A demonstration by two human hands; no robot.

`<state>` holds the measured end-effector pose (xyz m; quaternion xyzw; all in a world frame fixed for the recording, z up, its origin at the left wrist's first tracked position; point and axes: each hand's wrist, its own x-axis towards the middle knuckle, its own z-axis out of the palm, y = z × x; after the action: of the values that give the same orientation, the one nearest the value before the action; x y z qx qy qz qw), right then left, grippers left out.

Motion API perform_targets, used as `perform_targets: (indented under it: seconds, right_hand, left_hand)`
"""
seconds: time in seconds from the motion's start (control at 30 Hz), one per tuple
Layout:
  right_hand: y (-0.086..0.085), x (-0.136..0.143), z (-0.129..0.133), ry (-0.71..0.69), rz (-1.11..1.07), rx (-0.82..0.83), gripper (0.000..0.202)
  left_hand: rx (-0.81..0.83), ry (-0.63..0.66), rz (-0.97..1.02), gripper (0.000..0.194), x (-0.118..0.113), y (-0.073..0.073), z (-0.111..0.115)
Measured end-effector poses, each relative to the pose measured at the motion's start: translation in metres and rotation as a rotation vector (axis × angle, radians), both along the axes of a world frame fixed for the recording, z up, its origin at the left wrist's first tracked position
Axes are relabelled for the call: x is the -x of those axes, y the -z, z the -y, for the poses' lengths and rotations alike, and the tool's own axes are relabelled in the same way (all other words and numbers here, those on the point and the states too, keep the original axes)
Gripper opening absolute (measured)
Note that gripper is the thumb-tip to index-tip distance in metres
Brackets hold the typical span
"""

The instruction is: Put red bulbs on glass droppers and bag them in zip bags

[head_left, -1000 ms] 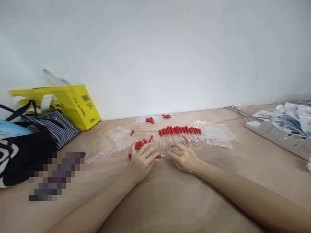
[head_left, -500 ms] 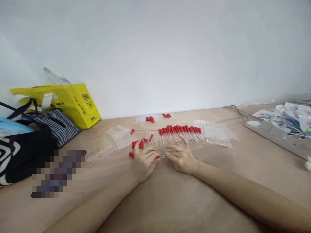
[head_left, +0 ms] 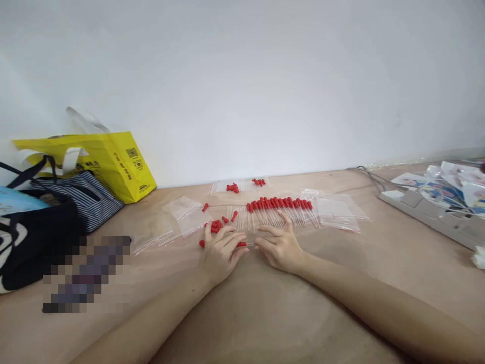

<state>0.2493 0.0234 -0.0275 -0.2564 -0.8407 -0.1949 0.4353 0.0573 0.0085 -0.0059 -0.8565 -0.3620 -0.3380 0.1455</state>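
One pale wall [head_left: 242, 91] behind tabletop [head_left: 265, 313]; left fingers [head_left: 232, 241] pinch red bulb [head_left: 242, 244], right fingers [head_left: 267, 243] tube [head_left: 250, 244].

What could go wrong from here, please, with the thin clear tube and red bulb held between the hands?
The thin clear tube spans from the red, rubbery-looking bulb in the left hand to the right hand, so an off-line push might bend it. Loose red bulbs lie beside the left hand and could roll if nudged. The right hand's raised finger is near the row of red-topped clear tubes, which a sweep might scatter.
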Motion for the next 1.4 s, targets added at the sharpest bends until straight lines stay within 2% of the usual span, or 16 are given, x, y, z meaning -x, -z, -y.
perform_targets:
  seconds: [0.17, 0.4, 0.5, 0.57, 0.67, 0.83, 0.93, 1.0, 1.07, 1.2, 1.4]
  right_hand:
    - [-0.002, -0.002, -0.001, 0.029, 0.027, -0.015, 0.015]
    - [-0.006, -0.002, 0.003, 0.172, 0.192, 0.048, 0.015]
    - [-0.011, 0.000, 0.000, 0.258, 0.213, 0.222, 0.017]
    - [-0.017, 0.002, -0.008, 0.365, 0.137, 0.394, 0.017]
    - [-0.023, 0.012, -0.026, 0.527, -0.002, 0.593, 0.019]
    - [-0.024, 0.035, -0.054, 0.693, -0.031, 0.691, 0.024]
    - [-0.021, 0.041, -0.061, 0.712, -0.012, 0.694, 0.021]
    - [-0.019, 0.042, -0.062, 0.703, 0.021, 0.700, 0.018]
    - [-0.018, 0.041, -0.062, 0.696, 0.048, 0.712, 0.018]
    - [-0.020, 0.040, -0.059, 0.679, 0.064, 0.714, 0.018]
    - [-0.025, 0.045, -0.057, 0.606, 0.078, 0.665, 0.021]
  left_hand:
    - [-0.040, 0.002, 0.001, 0.010, 0.004, -0.002, -0.002]
    - [0.000, -0.023, -0.038, 0.013, 0.003, 0.000, -0.001]
    - [0.050, -0.156, -0.044, 0.031, 0.010, -0.002, -0.006]
    - [0.107, -0.271, -0.039, 0.044, 0.020, -0.006, -0.012]
    - [0.205, -0.375, -0.057, 0.046, 0.039, -0.015, -0.021]
    - [0.470, -0.308, -0.199, 0.047, 0.066, -0.032, -0.032]
    - [0.583, -0.206, -0.231, 0.037, 0.075, -0.038, -0.038]
    - [0.600, -0.188, -0.204, 0.029, 0.080, -0.038, -0.044]
    - [0.574, -0.270, -0.143, 0.024, 0.086, -0.036, -0.052]
    - [0.503, -0.546, -0.049, 0.018, 0.092, -0.029, -0.076]
    - [0.478, -0.691, -0.051, 0.018, 0.079, -0.023, -0.121]
